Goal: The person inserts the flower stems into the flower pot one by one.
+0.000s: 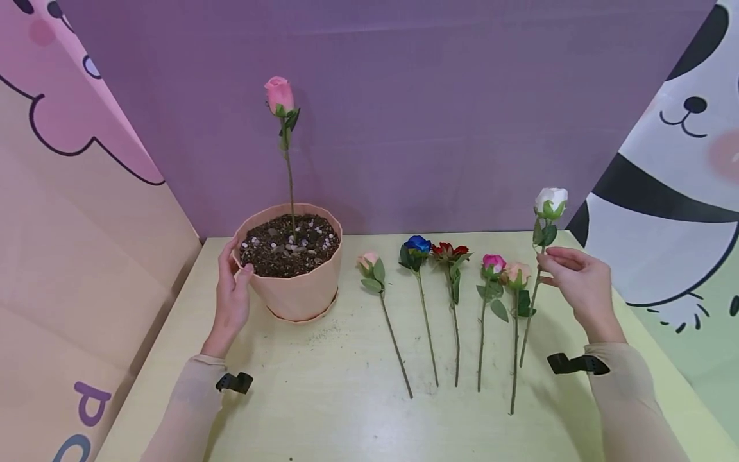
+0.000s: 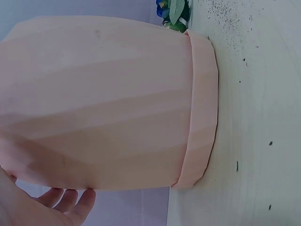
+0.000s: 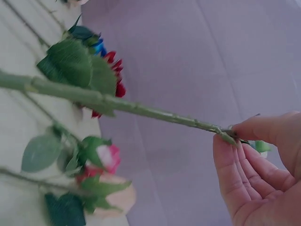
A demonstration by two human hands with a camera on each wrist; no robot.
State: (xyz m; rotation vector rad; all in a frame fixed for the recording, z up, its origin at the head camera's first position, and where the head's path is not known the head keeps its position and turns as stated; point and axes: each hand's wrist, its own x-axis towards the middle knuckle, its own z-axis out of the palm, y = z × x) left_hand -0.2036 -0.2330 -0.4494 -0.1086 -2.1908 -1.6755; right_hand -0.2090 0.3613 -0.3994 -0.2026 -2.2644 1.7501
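Note:
My left hand [image 1: 232, 301] holds the left side of a pale pink flowerpot [image 1: 300, 289], its thumb near the rim and its fingers bent along the outer wall. Dark soil [image 1: 271, 253] with white specks fills the pot, and a pink rose [image 1: 280, 96] stands upright in it. On the right, my right hand [image 1: 583, 285] pinches the stem of a white rose [image 1: 550, 203] between thumb and fingertips. That rose is raised off the table, bloom up and slightly tilted. The right wrist view shows its green stem [image 3: 160, 113] running into the pinch.
Between pot and right hand, several artificial flowers lie in a row: a pale pink rose [image 1: 367, 260], a blue one [image 1: 417, 245], a dark red one [image 1: 450, 252], a magenta one [image 1: 493, 264] and a peach one [image 1: 517, 274]. Soil crumbs [image 1: 323, 332] dot the table. A purple wall [image 1: 404, 128] stands behind.

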